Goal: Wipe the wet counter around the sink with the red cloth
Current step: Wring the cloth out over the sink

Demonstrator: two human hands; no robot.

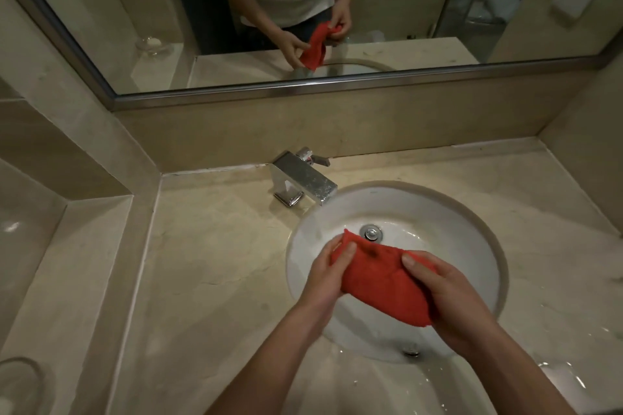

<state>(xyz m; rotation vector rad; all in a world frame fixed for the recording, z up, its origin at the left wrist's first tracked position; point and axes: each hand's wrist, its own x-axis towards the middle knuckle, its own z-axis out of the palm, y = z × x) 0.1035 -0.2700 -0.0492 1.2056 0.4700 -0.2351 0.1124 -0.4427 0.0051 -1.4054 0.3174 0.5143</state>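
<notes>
I hold a red cloth (381, 283) in both hands above the round white sink (472, 229). My left hand (327, 276) pinches its left end with thumb on top. On the other side, my right hand (451, 300) grips the cloth's right end. The cloth hangs folded between them, clear of the basin. The beige marble counter (215, 266) surrounds the sink; water pools glint on it at the front right (566, 377) and along the sink's near edge.
A square chrome faucet (303, 182) stands at the sink's back left. A mirror (303, 10) covers the wall behind. A glass dish (20, 384) sits on the raised ledge at the lower left. A wall bounds the counter on the right.
</notes>
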